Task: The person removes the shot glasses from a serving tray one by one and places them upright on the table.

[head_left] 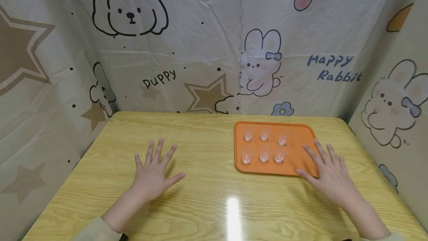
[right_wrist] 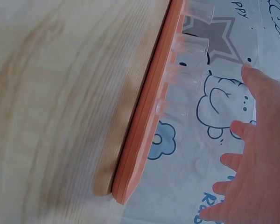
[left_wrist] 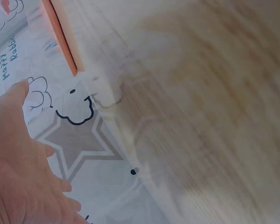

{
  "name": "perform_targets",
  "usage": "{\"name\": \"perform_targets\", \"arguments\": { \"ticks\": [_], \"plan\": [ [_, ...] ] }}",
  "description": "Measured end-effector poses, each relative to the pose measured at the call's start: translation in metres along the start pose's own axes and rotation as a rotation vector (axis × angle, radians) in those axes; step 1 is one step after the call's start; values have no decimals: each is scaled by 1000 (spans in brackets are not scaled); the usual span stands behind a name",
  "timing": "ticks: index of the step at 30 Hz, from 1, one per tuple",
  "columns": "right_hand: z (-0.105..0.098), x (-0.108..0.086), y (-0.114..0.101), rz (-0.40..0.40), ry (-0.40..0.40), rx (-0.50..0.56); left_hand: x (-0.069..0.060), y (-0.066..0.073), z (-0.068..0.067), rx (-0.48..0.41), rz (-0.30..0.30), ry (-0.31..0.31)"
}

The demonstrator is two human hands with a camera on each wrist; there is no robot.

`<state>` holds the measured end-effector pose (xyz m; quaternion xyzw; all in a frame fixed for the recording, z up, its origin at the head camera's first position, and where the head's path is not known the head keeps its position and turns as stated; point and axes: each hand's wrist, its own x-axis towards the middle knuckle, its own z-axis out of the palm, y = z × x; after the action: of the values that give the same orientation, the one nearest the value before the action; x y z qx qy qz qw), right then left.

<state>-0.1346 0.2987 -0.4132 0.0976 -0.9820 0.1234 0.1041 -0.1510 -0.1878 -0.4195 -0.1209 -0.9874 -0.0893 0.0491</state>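
Note:
In the head view an orange tray (head_left: 295, 155) lies on the right half of the table, holding several small clear cups in two rows, one of them a cup (head_left: 248, 134) at the back left. The right hand (head_left: 332, 181), fingers spread and palm down, hovers at the tray's right edge and holds nothing. Far to the tray's left, the left hand (head_left: 150, 179) is spread above the table, also holding nothing. The right wrist view shows the tray's side (right_wrist: 142, 112) with cups standing up from it, and the right hand (right_wrist: 266, 154) with fingers apart.
A wood-grain table (head_left: 200, 203) reflects a bright strip of light near its front. Printed cloth (head_left: 207, 40) with cartoon animals and stars hangs behind the table and at both sides.

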Motion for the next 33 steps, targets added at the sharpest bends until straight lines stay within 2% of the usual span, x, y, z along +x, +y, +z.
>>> {"name": "perform_targets", "arguments": {
  "ticks": [9, 14, 21, 28, 31, 33],
  "plan": [
    [0, -4, 1, 8, -6, 28, 1, 4, -1, -19, 14, -1],
    [-1, -5, 6, -4, 5, 50, 5, 14, -4, -67, 37, 17],
    [-1, -3, 20, -16, -4, 127, 18, 46, -7, -204, 88, 22],
    [0, 7, 43, -34, -53, 248, 42, 83, 1, -377, 211, 72],
    [2, 12, 53, -37, -69, 283, 54, 99, 7, -473, 268, 68],
    [4, 15, 60, -39, -84, 297, 61, 108, 12, -532, 299, 41]
  ]
}}
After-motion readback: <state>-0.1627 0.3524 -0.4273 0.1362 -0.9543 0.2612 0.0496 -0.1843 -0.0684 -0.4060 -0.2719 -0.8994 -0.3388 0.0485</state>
